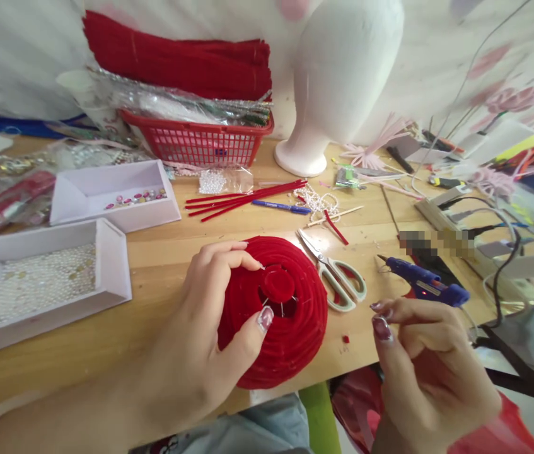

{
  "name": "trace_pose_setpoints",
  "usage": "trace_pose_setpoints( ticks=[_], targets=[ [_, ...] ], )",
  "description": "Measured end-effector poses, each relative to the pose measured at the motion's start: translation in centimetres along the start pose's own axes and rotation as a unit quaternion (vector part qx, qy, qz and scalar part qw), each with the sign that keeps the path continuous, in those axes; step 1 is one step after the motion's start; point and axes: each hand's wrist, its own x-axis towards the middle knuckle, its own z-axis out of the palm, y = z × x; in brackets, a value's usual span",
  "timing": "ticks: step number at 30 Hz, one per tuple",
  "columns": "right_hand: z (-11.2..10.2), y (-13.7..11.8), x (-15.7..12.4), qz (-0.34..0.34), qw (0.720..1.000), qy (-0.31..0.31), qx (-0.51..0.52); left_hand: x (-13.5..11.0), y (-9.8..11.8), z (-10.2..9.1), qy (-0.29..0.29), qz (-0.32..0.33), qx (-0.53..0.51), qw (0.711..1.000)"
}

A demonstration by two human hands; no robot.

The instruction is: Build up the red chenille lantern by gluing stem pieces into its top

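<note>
A round red fuzzy piece (295, 340), wound in rings of what look like chenille stems, sits on the table in front of me. At its top is an opening with a red disc (278, 284) and a few thin wire ends. My left hand (210, 315) grips this piece from the left, thumb and fingertips on either side of the opening. To its right, above the table edge, my right hand (422, 359) is closed in a pinch; whatever is between thumb and forefinger is too small to name. White-handled scissors (337, 277) lie against the red piece.
A blue glue gun (420, 280) lies at right near a power strip (479, 252). Red stems (238, 200) and a blue pen (280, 207) lie behind. White trays (115, 277) of beads stand left, a red basket (200, 142) and white foam head (337, 75) at the back.
</note>
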Motion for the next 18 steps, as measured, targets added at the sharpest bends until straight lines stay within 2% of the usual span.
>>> trace_pose_setpoints(
  ticks=[3,8,10,13,15,18],
  targets=[
    [0.0,0.2,-0.9,0.05,0.996,0.058,0.042,0.0,-0.1,-0.1,-0.003,0.005,-0.01,1.0],
    [0.5,-1.0,-1.6,0.051,0.994,0.006,0.098,0.0,0.0,-0.4,-0.02,0.006,-0.014,1.0],
    [0.7,-1.8,-1.3,0.033,0.994,-0.036,0.102,0.0,0.0,-0.4,-0.02,0.007,-0.008,1.0],
    [1.1,-3.0,-0.3,-0.037,0.993,-0.112,0.021,0.0,0.0,-0.3,-0.019,0.012,-0.013,1.0],
    [1.2,-3.6,0.6,-0.081,0.985,-0.142,-0.054,0.1,-0.1,-0.2,-0.017,0.015,-0.025,0.999],
    [1.3,-3.9,1.8,-0.105,0.971,-0.178,-0.124,0.1,-0.4,-0.1,-0.012,0.018,-0.044,0.999]
  ],
)
